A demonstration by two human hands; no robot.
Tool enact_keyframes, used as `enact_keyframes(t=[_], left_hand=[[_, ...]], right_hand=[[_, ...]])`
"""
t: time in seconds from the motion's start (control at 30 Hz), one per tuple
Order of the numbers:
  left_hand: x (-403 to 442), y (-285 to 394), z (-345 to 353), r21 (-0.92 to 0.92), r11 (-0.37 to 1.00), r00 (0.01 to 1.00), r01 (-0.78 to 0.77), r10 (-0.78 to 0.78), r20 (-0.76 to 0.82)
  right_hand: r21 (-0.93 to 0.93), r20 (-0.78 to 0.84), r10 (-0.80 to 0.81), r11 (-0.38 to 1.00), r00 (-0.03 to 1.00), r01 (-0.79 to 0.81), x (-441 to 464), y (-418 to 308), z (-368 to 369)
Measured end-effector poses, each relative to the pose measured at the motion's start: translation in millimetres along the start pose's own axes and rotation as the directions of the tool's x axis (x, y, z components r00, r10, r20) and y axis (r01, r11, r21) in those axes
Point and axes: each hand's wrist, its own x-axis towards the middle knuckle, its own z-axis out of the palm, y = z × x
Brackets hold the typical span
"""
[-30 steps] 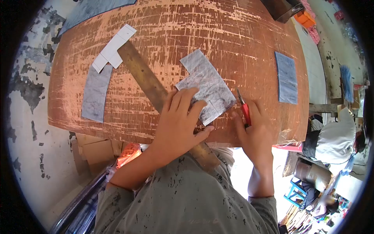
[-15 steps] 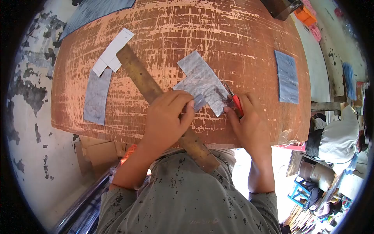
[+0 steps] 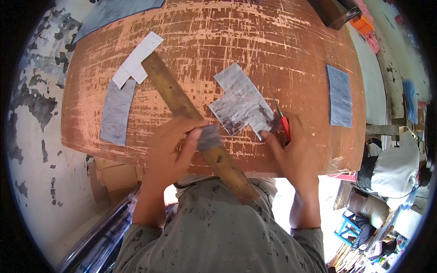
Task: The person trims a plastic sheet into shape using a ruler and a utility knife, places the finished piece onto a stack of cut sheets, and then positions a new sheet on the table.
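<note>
My left hand, slightly blurred, pinches a small grey rectangular scrap between thumb and fingers, over a long worn metal strip like a ruler. The strip lies slantwise from the table down to my shirt. My right hand has its fingers round a red-handled tool with a thin, pointed metal tip; its exact kind is unclear. The right thumb touches the lower corner of a notched grey, marbled sheet lying flat on the table.
A white lined template overlaps a grey strip at the left of the scratched brown table. A blue-grey rectangle lies at the right. A larger sheet and a dark box-like object sit at the far edge.
My left hand has moved left and toward me, carrying the small scrap away from the notched sheet. That sheet's notch now shows. My right hand keeps its hold; the whole view has shifted slightly.
</note>
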Motion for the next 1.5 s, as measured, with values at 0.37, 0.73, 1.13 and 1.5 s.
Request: enact_keyframes(t=[0.37,0.73,1.13,1.5], left_hand=[[-151,-52,-168,0.032,0.567,0.530,0.823,-0.788,0.315],[-262,-139,-128,0.526,0.358,0.250,0.771,-0.931,0.267],[-79,22,-63,-0.311,0.869,0.868,0.385,-0.227,0.441],[-54,70,77,-0.532,0.823,0.821,-0.201,0.438,0.367]], right_hand=[[-0.046,-0.004,0.050,0.998,0.999,-0.050,3,-7,0],[0.357,0.078,0.040,0.932,0.996,-0.065,27,3,-22],[0.613,0.093,0.089,0.780,0.992,-0.128,40,16,-23],[0.791,0.083,0.085,0.601,0.993,-0.117,45,18,-52]])
